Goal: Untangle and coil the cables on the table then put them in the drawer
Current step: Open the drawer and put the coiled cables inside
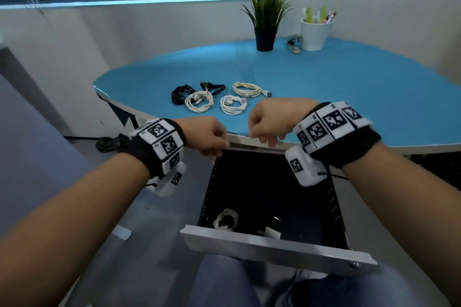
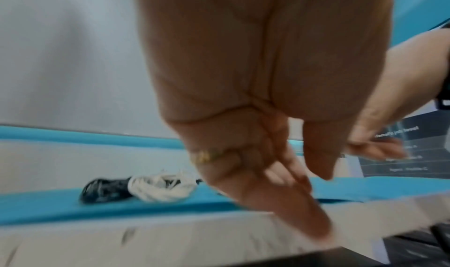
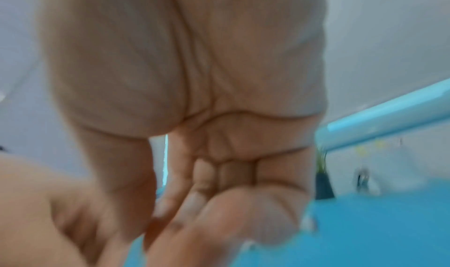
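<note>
Drawer (image 1: 274,249) stands open, one white coil (image 1: 225,219) inside. Left hand (image 1: 208,136) and right hand (image 1: 268,122) hover at the desk (image 1: 349,87) edge, each grip loosely curled, empty. Four coiled cables (image 1: 214,96) lie beyond. Judged: transfer stage; next, pick up the nearest coil.

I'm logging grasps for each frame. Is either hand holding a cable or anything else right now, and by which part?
Nothing is held. The left hand and right hand hang loosely curled above the open drawer.
</note>
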Motion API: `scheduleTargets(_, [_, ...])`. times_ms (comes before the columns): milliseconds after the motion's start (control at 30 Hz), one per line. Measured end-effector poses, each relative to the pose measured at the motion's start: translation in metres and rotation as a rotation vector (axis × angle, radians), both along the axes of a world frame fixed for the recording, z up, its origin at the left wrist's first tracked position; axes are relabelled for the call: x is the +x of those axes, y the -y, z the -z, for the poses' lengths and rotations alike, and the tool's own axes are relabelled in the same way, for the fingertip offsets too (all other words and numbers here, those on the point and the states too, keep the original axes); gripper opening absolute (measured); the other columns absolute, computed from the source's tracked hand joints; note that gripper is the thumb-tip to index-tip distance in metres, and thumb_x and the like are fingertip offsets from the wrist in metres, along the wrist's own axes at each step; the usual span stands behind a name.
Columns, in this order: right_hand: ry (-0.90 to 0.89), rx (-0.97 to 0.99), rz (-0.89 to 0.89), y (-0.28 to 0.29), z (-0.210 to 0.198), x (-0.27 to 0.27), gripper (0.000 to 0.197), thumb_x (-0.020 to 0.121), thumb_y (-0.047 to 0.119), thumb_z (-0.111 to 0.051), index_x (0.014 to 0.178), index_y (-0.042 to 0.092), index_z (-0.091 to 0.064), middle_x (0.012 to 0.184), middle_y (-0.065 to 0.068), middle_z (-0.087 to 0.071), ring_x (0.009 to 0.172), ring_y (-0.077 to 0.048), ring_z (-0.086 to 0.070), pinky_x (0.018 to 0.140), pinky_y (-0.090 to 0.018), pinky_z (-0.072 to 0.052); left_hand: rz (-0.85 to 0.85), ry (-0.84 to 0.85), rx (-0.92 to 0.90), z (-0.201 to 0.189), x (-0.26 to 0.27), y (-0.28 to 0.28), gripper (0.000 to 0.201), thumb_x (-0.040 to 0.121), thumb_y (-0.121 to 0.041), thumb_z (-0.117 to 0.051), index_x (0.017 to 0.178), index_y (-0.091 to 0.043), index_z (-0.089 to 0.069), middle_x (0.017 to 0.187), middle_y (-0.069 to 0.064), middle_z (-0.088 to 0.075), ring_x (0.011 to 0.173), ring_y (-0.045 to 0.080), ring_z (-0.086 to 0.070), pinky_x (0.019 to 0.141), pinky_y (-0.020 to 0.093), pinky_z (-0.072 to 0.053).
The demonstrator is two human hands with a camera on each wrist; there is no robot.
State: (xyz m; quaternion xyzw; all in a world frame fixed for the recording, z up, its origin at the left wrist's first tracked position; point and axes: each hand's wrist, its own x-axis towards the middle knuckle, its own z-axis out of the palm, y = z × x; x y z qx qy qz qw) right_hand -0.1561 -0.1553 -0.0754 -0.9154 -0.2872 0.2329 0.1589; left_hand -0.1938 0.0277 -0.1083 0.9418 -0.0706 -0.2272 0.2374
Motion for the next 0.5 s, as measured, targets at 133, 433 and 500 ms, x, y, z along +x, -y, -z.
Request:
scheduleTargets(133, [0.19, -0.002, 0.117, -0.007, -0.021, 0.029, 0.014, 0.089, 0.023, -0.057, 0.082, 0.014, -0.065, 0.078, -0.002, -0.068, 0.061, -0.014, -0.062, 0.054, -0.022, -0.048, -0.059, 0.475, 0.119, -0.016, 0.023, 0.002, 0.012, 0.089, -0.025, -0.058, 0.091, -0.015, -0.063, 0.09, 0.003, -0.065, 0.083, 0.018, -0.061, 0.081, 0.032, -0.05])
scheduleTargets(433, [0.392, -0.308, 0.068, -0.038, -0.008, 0.081, 0.036, 0.093, 0.002, -0.045, 0.129, 0.001, -0.051, 0.122, -0.016, -0.06, 0.102, -0.03, -0.062, 0.076, -0.033, -0.049, 0.026, 0.434, 0.375, 0.0, 0.066, 0.022, 0.034, 0.091, -0.022, -0.052, 0.121, -0.007, -0.057, 0.121, 0.016, -0.058, 0.11, 0.031, -0.053, 0.086, 0.033, -0.042])
scheduleTargets(500, [0.381, -0.38, 0.028, -0.04, -0.003, 0.09, 0.048, 0.089, -0.001, -0.055, 0.135, 0.003, -0.044, 0.13, -0.014, -0.055, 0.108, -0.03, -0.06, 0.076, -0.03, -0.047, 0.04, 0.411, 0.406, 0.002, 0.07, 0.022, 0.032, 0.089, -0.021, -0.055, 0.117, -0.004, -0.06, 0.114, 0.017, -0.062, 0.105, 0.032, -0.056, 0.082, 0.033, -0.043])
